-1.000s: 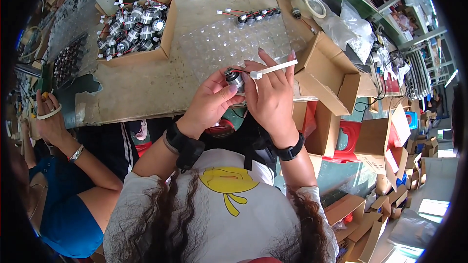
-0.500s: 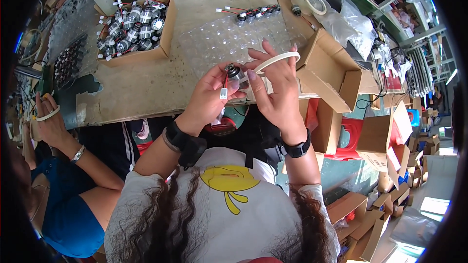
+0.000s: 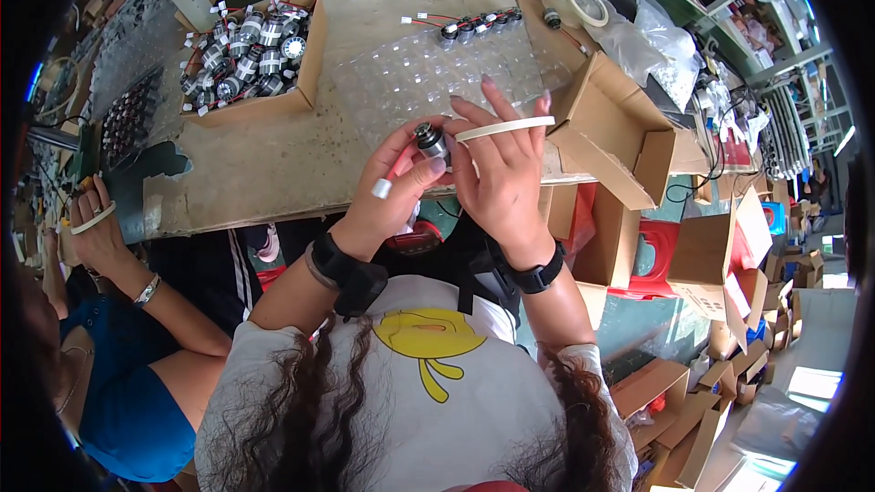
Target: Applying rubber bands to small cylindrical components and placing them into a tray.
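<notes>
My left hand (image 3: 383, 196) is closed around a small cylindrical motor (image 3: 430, 140) with a black top and silver body. From it a red wire runs to a white connector (image 3: 381, 189) hanging over the hand. Close against the motor's right side is my right hand (image 3: 499, 184), its fingers mostly stretched out. A thin cream-white ring, like a narrow tape roll (image 3: 507, 128), is looped over those fingers. Whether the right thumb and fingertips touch the motor is partly hidden. Both hands are above the table's near edge.
A cardboard box (image 3: 255, 106) full of similar motors stands at the left. Beyond my hands lies a clear plastic tray (image 3: 387, 73), several motors (image 3: 483, 25) at its far side. An open carton (image 3: 606, 118) sits at the right. A co-worker's hand (image 3: 98, 237) wears another ring.
The motor has turned more upright in my left hand, and its connector has swung left. My right hand has moved slightly left; the ring on it has tilted flatter.
</notes>
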Motion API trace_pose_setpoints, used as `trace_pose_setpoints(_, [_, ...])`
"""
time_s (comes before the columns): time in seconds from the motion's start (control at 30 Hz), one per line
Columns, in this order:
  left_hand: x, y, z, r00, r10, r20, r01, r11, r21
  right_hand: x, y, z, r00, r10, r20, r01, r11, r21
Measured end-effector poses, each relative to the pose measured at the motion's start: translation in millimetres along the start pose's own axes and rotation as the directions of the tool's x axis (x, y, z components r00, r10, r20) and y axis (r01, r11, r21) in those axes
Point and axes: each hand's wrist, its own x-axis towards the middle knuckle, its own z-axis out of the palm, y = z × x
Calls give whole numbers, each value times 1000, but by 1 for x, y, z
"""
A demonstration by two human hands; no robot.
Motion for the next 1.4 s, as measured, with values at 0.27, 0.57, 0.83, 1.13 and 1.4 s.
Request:
trace_pose_setpoints(0.27, [3, -2, -9, 999, -48, -10, 48, 998, 37, 6, 7, -16, 999, -6, 33, 2, 995, 99])
trace_pose_setpoints(0.57, [0, -1, -22, 986, -125, 109, 128, 991, -21, 6, 7, -15, 999, -33, 17, 34, 993, -109])
trace_pose_setpoints(0.83, [1, -5, -15, 990, -77, 118, 86, 994, -70, 0, 5, -2, 999, -30, -18, 28, 998, -62])
trace_pose_setpoints(1.13, [2, -10, -16, 988, -38, 147, 70, 973, -220, 2, 3, -15, 997, 53, 52, -60, 989, 136])
trace_pose_setpoints(1.4, [0, -8, -25, 993, -67, 100, 80, 988, -130, 4, -2, -26, 998, -19, 52, 19, 1000, 8])
